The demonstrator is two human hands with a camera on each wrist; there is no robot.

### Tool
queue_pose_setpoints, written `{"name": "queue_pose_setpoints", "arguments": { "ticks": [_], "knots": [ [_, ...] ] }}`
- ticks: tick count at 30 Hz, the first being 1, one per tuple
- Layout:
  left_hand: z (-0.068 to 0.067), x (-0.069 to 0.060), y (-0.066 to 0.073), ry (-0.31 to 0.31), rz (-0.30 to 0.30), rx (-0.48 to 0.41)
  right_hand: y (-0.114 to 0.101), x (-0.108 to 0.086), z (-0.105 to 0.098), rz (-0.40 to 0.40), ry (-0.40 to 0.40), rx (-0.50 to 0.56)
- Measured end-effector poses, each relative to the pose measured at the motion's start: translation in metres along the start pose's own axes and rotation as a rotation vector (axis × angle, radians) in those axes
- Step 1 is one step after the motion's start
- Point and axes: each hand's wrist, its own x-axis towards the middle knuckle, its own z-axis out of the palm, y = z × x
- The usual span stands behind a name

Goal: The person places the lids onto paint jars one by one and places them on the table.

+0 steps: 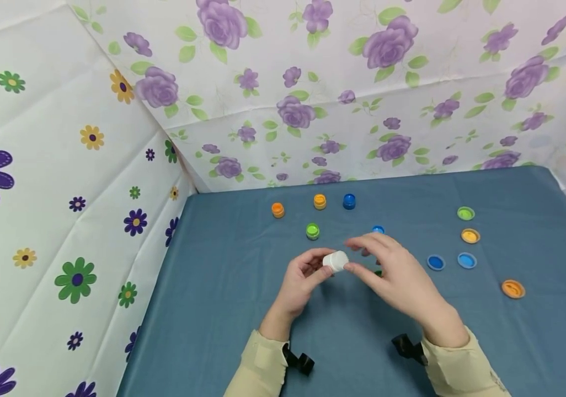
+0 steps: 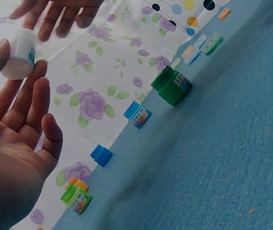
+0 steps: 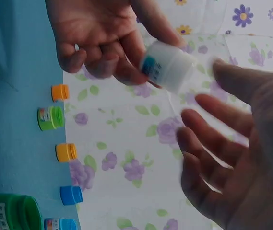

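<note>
My left hand (image 1: pixel 299 286) pinches a small white paint jar (image 1: pixel 335 261) between thumb and fingers, raised above the table. In the left wrist view, the white jar (image 2: pixel 20 55) bears a small printed label and is tilted. My right hand (image 1: pixel 407 278) is beside the jar's lid end, fingers spread and slightly bent. A small gap shows between the right hand and the white jar (image 3: pixel 167 66) in the right wrist view. Beyond the hands stands a dark green jar (image 2: pixel 172 86) without a lid, mostly hidden by my right hand in the head view.
Further back stand uncapped jars: orange (image 1: pixel 277 210), yellow (image 1: pixel 320 202), dark blue (image 1: pixel 349 202), light green (image 1: pixel 313 231) and light blue (image 1: pixel 378 229). Several lids lie at the right, among them a green lid (image 1: pixel 465 213) and an orange lid (image 1: pixel 513 289). Floral cloth (image 1: pixel 263 149) hangs behind the table.
</note>
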Motion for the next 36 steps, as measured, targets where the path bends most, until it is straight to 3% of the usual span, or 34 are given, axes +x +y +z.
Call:
{"name": "queue_pose_setpoints", "arguments": {
  "ticks": [6, 11, 16, 21, 27, 32, 36],
  "knots": [
    [-0.004, 0.000, 0.000, -0.001, -0.010, 0.004, 0.004, 0.003, 0.002, -0.182, -0.062, 0.001],
    [-0.005, -0.001, -0.001, -0.022, -0.009, -0.006, 0.004, 0.002, 0.006, -0.192, -0.038, -0.018],
    [-0.002, -0.002, 0.000, -0.019, 0.003, -0.017, 0.003, 0.003, 0.010, -0.145, -0.023, -0.043],
    [0.001, -0.003, 0.001, -0.008, 0.002, 0.009, -0.001, 0.004, 0.015, -0.044, 0.002, -0.087],
    [0.004, -0.001, 0.000, -0.010, 0.063, 0.060, -0.003, 0.003, 0.021, 0.034, 0.022, -0.125],
    [0.004, -0.001, 0.001, -0.001, 0.076, 0.093, -0.005, 0.005, 0.021, 0.111, -0.031, -0.115],
    [0.003, -0.001, 0.002, 0.023, 0.040, 0.102, -0.001, 0.003, 0.016, 0.180, -0.067, -0.084]
  ]
}}
